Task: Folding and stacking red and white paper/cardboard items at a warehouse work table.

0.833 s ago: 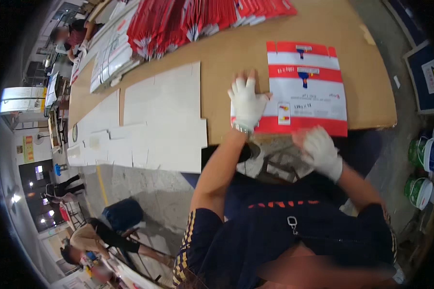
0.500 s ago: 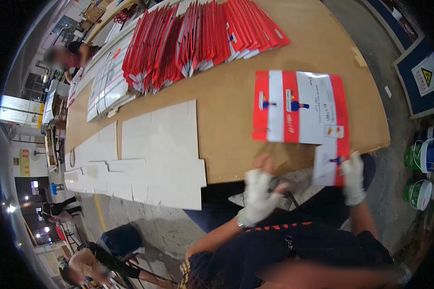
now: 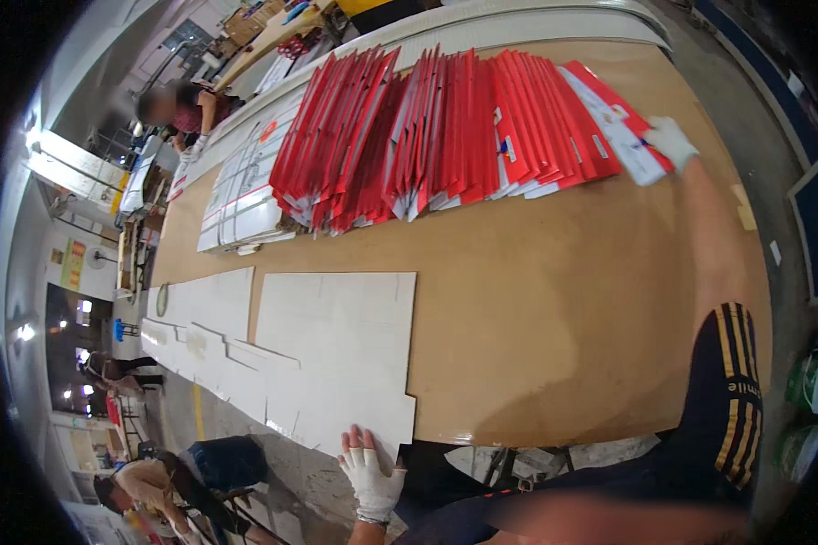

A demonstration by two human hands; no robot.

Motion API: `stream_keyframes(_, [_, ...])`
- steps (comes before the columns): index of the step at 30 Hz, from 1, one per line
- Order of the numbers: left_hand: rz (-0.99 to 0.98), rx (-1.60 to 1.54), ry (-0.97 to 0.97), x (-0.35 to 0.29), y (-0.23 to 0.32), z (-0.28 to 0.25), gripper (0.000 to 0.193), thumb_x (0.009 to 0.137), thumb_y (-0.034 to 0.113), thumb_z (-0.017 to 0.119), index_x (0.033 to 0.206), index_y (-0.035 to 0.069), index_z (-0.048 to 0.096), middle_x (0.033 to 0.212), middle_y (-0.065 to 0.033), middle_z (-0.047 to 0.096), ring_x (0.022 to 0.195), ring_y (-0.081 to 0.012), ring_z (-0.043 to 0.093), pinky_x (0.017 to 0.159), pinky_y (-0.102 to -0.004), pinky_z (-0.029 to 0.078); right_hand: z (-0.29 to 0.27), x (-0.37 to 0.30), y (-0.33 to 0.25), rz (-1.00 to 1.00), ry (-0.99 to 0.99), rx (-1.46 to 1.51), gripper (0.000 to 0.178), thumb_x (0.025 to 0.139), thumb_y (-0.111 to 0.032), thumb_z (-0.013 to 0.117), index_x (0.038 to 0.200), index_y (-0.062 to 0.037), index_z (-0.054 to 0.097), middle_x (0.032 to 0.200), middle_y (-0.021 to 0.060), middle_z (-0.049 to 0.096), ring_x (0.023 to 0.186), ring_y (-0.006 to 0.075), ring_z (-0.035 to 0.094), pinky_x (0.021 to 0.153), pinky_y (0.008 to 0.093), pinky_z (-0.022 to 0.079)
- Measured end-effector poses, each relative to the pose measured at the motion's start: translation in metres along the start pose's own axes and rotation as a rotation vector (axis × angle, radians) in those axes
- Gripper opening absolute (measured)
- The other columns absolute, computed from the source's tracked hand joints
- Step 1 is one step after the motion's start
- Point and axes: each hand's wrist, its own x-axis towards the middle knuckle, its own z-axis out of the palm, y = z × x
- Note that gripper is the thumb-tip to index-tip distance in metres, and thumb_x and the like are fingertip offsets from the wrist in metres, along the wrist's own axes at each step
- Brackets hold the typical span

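Observation:
My right hand (image 3: 671,143), in a white glove, is stretched far across the table and grips the near right end of a red-and-white printed cardboard piece (image 3: 629,145). That piece leans at the right end of a long row of folded red cardboard pieces (image 3: 445,127) standing on edge. My left hand (image 3: 371,474), in a white glove with bare fingertips, is open. Its fingers are spread at the near edge of the plain white cardboard sheets (image 3: 336,354), and the fingertips appear to rest on them.
A strapped stack of white sheets (image 3: 245,186) lies left of the row. A tape-like ring (image 3: 162,300) sits on the far left sheets. The brown tabletop (image 3: 563,318) extends to a rounded right edge. Other people work at the upper left and lower left; buckets (image 3: 813,381) stand at the right.
The printed cardboard piece has moved from near my body up to the right end of the red row, carried by my right hand. My left hand has shifted left to the white sheets.

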Motion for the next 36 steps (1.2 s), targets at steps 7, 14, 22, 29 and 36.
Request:
stream_keyframes(7, [0.132, -0.261, 0.350, 0.003, 0.020, -0.057, 0.035, 0.073, -0.002, 0.057, 0.106, 0.007, 0.064, 0.111, -0.0078, 0.065, 0.107, -0.0278, 0.060, 0.103, -0.0520, 0.033, 0.067, -0.070, -0.076, -0.183, 0.231, -0.101, 0.040, 0.085, -0.004, 0.043, 0.125, 0.0014, 0.049, 0.115, 0.0226, 0.056, 0.109, 0.0390, 0.054, 0.096, 0.0427, 0.042])
stream_keyframes(14, [0.760, -0.380, 0.394, -0.004, 0.076, -0.089, 0.031, 0.070, 0.007, 0.066, 0.101, 0.006, 0.064, 0.106, -0.0087, 0.066, 0.089, -0.0211, 0.065, 0.085, -0.0417, 0.053, 0.117, -0.365, -0.341, -1.192, -0.199, 0.052, 0.039, 0.075, -0.020, 0.064, 0.109, -0.0024, 0.062, 0.102, 0.0111, 0.063, 0.097, 0.0261, 0.059, 0.086, 0.0400, 0.046])
stream_keyframes(22, [0.308, -0.223, 0.388, -0.005, 0.041, -0.043, 0.063, 0.069, 0.013, 0.068, 0.129, 0.006, 0.048, 0.127, -0.0133, 0.050, 0.126, -0.0327, 0.042, 0.103, -0.0462, 0.036, 0.101, -0.411, -0.273, -0.735, -0.030, 0.182, 0.019, 0.061, 0.007, 0.059, 0.076, -0.0042, 0.053, 0.078, 0.0127, 0.051, 0.078, 0.0336, 0.051, 0.067, 0.0413, 0.041])
stream_keyframes(29, [0.621, -0.078, 0.153, 0.043, 0.050, -0.012, 0.030, 0.074, 0.017, 0.062, 0.103, 0.009, 0.062, 0.109, -0.0071, 0.056, 0.112, -0.0283, 0.049, 0.098, -0.0392, 0.039, 0.019, -0.485, -0.174, -0.157, -0.056, 0.309, 0.014, 0.082, 0.004, 0.057, 0.094, -0.0019, 0.059, 0.094, 0.0117, 0.059, 0.095, 0.0288, 0.056, 0.092, 0.0384, 0.042])
stream_keyframes(36, [0.639, -0.590, 0.051, 0.055, 0.132, 0.010, 0.023, 0.075, 0.025, 0.071, 0.091, 0.010, 0.066, 0.103, -0.0062, 0.057, 0.105, -0.0270, 0.050, 0.090, -0.0398, 0.039, 0.014, -0.538, -0.066, -0.135, 0.110, 0.170, 0.036, 0.085, -0.001, 0.058, 0.120, -0.0025, 0.053, 0.105, 0.0096, 0.061, 0.108, 0.0278, 0.055, 0.114, 0.0478, 0.019])
